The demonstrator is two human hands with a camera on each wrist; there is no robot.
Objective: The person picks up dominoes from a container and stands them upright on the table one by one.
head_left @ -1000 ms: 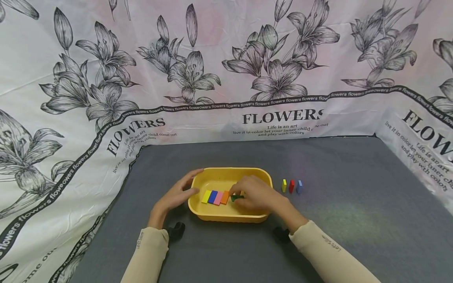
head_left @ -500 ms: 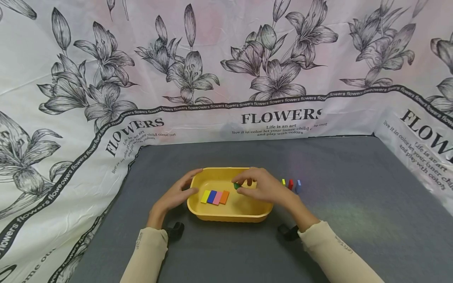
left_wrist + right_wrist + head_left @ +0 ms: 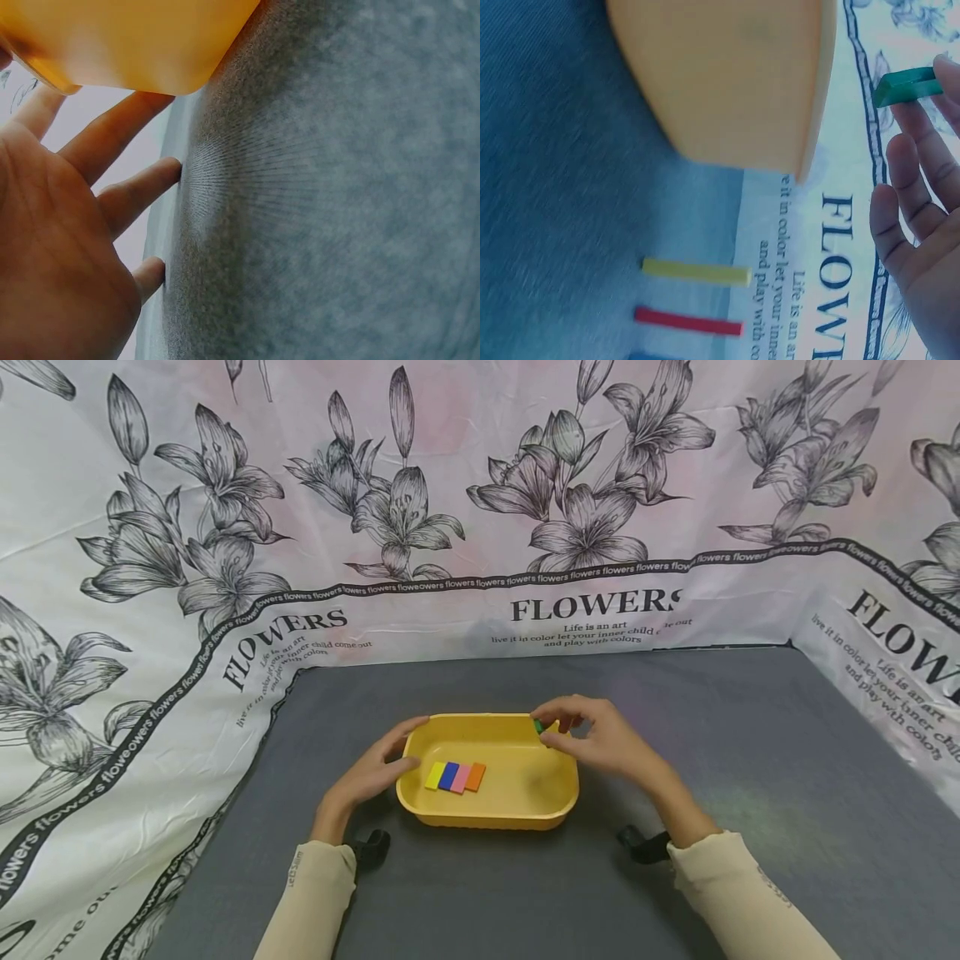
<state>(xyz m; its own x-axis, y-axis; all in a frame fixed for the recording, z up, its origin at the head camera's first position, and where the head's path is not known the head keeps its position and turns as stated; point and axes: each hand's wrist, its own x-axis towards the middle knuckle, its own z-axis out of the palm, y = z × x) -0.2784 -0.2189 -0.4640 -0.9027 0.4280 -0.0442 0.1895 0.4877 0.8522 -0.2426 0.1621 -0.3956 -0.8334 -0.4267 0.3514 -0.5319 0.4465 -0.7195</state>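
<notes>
In the head view a yellow plastic basin [image 3: 517,793] stands on the grey table. Inside lie a yellow block [image 3: 434,775], a blue block [image 3: 448,776], a pink block [image 3: 461,778] and an orange block [image 3: 476,777], side by side. My left hand [image 3: 371,774] rests on its left rim, the fingers [image 3: 124,131] straight and spread in the left wrist view. Above the right back corner, my right hand [image 3: 600,735] pinches a green block [image 3: 907,88] between thumb and fingertips.
Upright on the table right of the basin, the right wrist view shows a yellow block [image 3: 696,271], a red block [image 3: 688,322] and part of a blue block [image 3: 656,357]. My right hand hides them in the head view. A flower-printed cloth [image 3: 592,510] hangs behind.
My right hand has lifted the green block from the basin and carried it right and back to the rim. The left hand stays on the basin.
</notes>
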